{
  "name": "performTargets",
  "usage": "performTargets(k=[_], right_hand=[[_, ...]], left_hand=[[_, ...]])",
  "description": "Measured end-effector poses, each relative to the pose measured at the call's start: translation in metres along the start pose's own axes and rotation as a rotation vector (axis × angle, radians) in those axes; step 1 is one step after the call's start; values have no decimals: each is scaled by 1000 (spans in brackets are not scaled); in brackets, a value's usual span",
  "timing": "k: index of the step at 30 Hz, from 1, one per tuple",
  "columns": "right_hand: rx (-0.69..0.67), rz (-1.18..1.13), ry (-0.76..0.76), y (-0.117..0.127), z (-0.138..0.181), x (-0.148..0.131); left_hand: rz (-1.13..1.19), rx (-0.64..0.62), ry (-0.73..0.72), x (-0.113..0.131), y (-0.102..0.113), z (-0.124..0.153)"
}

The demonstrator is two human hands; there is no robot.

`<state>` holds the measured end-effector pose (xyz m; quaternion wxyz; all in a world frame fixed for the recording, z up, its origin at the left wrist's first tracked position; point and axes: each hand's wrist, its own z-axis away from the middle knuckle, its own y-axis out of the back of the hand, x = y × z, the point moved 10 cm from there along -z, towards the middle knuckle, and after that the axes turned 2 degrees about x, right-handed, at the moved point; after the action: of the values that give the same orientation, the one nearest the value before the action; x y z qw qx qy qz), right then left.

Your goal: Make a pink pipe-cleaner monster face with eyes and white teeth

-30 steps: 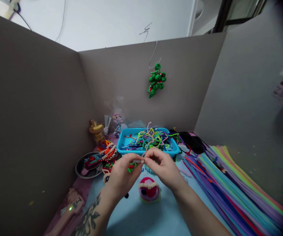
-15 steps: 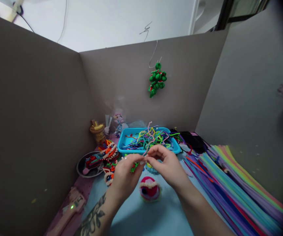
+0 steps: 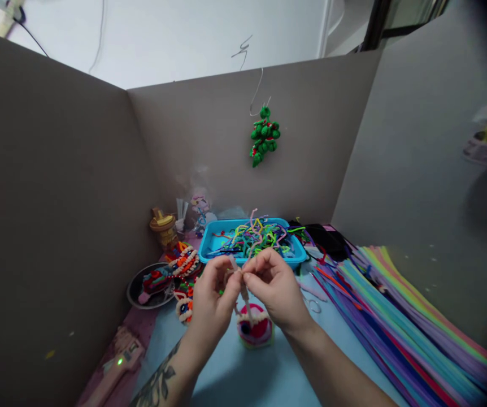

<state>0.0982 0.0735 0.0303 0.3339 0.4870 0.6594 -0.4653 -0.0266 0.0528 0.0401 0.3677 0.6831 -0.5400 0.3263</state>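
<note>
My left hand [image 3: 214, 295] and my right hand [image 3: 275, 288] meet in front of me, fingertips pinched together on a pale pipe cleaner [image 3: 247, 299]. One end of it pokes up above the left fingers, and a length hangs down between the hands. Part of it is hidden by my fingers. Just below and behind it, on the blue table mat [image 3: 243, 379], sits a small pink-and-red fuzzy figure [image 3: 261, 332] with a cream row and a dark round spot. The hanging end overlaps it in view; I cannot tell if they touch.
A blue tray [image 3: 204, 257] of tangled pipe cleaners stands behind my hands. Bundles of long pipe cleaners [image 3: 396, 316] lie at right, near scissors [image 3: 313, 305]. At left are a metal bowl [image 3: 135, 299] and a pink glue gun [image 3: 118, 362]. Grey panels [image 3: 201, 130] surround the table.
The pale pipe cleaner now shows hanging between my hands, where before little of it was visible. My left fingers have curled in more, and the view has shifted slightly.
</note>
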Motion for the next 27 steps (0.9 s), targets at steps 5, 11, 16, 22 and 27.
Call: performTargets(k=[5,11,16,22,27], right_hand=[[-11,-110,-54,-3,1,8],[-156,-192,-264,-8,-1,21],[-245,-64,-300,-11,0,22],[-250,-109,-432,-10,2,34],[-231,-70,-378,-8,-1,27]], left_hand=[[32,-33,91,4,0,-2],[-14,-60,33,10,5,-4],[-116,-105,-56,14,5,-4],[-284,-210,-233,32,-2,-2],[-324,-186,-324,41,-1,1]])
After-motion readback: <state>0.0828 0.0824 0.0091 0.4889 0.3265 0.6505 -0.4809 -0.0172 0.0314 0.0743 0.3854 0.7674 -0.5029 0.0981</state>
